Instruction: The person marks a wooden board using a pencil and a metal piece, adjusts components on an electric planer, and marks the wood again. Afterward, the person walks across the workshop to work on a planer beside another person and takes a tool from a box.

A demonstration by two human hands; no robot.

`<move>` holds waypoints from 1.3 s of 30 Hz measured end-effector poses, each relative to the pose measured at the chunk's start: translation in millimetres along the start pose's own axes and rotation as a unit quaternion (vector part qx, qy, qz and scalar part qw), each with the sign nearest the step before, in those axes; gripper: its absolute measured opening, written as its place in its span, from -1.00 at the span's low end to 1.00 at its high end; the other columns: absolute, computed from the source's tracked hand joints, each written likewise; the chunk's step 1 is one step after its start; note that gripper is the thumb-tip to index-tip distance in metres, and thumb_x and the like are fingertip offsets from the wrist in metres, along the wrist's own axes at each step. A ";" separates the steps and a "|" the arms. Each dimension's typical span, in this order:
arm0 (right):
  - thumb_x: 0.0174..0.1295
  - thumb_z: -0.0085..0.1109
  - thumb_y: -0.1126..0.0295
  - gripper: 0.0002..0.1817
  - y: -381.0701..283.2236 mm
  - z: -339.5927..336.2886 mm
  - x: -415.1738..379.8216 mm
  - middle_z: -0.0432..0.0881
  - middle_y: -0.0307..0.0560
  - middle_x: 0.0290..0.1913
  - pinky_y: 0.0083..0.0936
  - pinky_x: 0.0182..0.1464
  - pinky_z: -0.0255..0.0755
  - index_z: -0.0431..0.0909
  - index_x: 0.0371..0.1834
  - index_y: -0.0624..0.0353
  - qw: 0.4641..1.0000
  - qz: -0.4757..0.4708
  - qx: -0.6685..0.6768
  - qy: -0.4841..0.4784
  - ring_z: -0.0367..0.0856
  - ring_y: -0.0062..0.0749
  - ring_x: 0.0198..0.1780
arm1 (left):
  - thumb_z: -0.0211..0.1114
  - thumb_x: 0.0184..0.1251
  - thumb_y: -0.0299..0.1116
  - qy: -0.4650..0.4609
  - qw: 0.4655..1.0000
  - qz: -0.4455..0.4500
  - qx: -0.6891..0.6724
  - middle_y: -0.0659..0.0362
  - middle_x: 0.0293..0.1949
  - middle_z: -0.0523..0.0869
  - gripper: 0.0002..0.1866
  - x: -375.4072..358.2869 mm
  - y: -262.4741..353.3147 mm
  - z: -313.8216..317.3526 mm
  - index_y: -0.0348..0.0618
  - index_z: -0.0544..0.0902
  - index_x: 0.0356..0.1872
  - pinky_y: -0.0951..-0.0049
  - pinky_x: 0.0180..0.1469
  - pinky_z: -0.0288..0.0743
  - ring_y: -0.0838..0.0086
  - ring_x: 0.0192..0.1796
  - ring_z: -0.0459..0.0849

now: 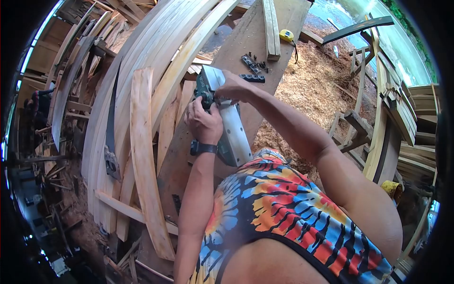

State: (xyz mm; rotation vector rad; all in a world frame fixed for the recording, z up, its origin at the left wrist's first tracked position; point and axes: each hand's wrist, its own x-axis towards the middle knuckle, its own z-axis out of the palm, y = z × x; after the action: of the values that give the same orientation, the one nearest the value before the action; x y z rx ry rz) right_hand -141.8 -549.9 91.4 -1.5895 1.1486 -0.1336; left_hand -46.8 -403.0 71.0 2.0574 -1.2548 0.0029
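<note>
An electric hand planer lies on the workbench with its pale metal sole turned up. My left hand is closed around its dark green middle, thumb and fingers at the cutter area. From the other side, my right hand reaches over the sole, fingers bent and pressed together at the same spot. Whatever sits between those right fingertips is hidden. Just beyond on the bench are two black slotted metal pieces, one a bar, the other a holder, with several small dark screws around them.
A yellow tape measure and a wooden batten lie farther up the bench. Long curved planks are stacked to the left, with a handsaw against them. Wood shavings cover the ground at right, near piled timber.
</note>
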 end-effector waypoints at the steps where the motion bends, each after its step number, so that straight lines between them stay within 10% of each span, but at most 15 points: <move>1: 0.00 0.44 0.31 -0.15 0.6 2.4 -0.9 0.60 0.24 0.10 -0.29 -0.27 0.77 0.25 0.38 0.33 1.000 0.002 0.003 0.005 0.68 -0.12 0.03 | 0.42 0.26 -0.33 0.001 1.000 0.001 0.000 -0.15 0.01 0.69 -0.56 1.2 0.4 0.3 -0.34 0.60 0.10 0.06 0.19 0.49 -0.07 0.09 0.66; 22: -0.15 0.53 0.23 -0.21 3.1 -0.7 -5.9 0.64 0.15 -0.03 -0.34 -0.32 0.59 0.45 0.18 0.36 0.997 0.003 0.071 0.039 0.68 -0.24 -0.13 | 0.40 0.25 -0.29 0.002 1.000 -0.002 0.004 -0.10 0.04 0.69 -0.57 0.8 -1.9 2.9 -0.26 0.61 0.11 0.01 0.21 0.44 -0.03 0.10 0.66; 25: -0.12 0.51 0.28 -0.27 9.0 3.9 1.1 0.57 0.00 -0.34 -0.47 -0.60 0.34 0.38 0.14 0.30 0.995 -0.046 0.072 0.048 0.51 -0.45 -0.49 | 0.39 0.23 -0.30 -0.008 1.000 -0.012 -0.004 -0.09 0.06 0.68 -0.55 1.2 -1.5 2.8 -0.26 0.60 0.12 -0.02 0.28 0.37 0.00 0.15 0.64; 28: -0.17 0.56 0.24 -0.22 -3.5 -3.6 -16.6 0.64 0.15 -0.06 -0.35 -0.35 0.58 0.46 0.15 0.39 0.997 0.011 0.050 0.057 0.67 -0.26 -0.17 | 0.39 0.22 -0.30 -0.015 1.000 -0.017 -0.009 -0.09 0.07 0.68 -0.54 1.2 -2.4 3.4 -0.26 0.60 0.12 -0.04 0.31 0.34 0.01 0.17 0.63; 39: -0.15 0.55 0.27 -0.23 4.4 0.8 -9.1 0.63 0.14 -0.04 -0.35 -0.35 0.57 0.46 0.16 0.37 0.995 -0.004 0.077 0.056 0.66 -0.26 -0.16 | 0.39 0.22 -0.29 -0.018 1.000 -0.024 -0.007 -0.07 0.07 0.68 -0.55 0.5 -2.0 2.9 -0.24 0.60 0.12 -0.04 0.32 0.33 0.03 0.18 0.63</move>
State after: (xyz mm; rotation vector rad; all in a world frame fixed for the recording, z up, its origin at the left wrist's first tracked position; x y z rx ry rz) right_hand -148.6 -542.5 91.8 -1.4662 1.1882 -0.3124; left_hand -46.0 -404.5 67.8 2.0833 -1.2240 -0.0632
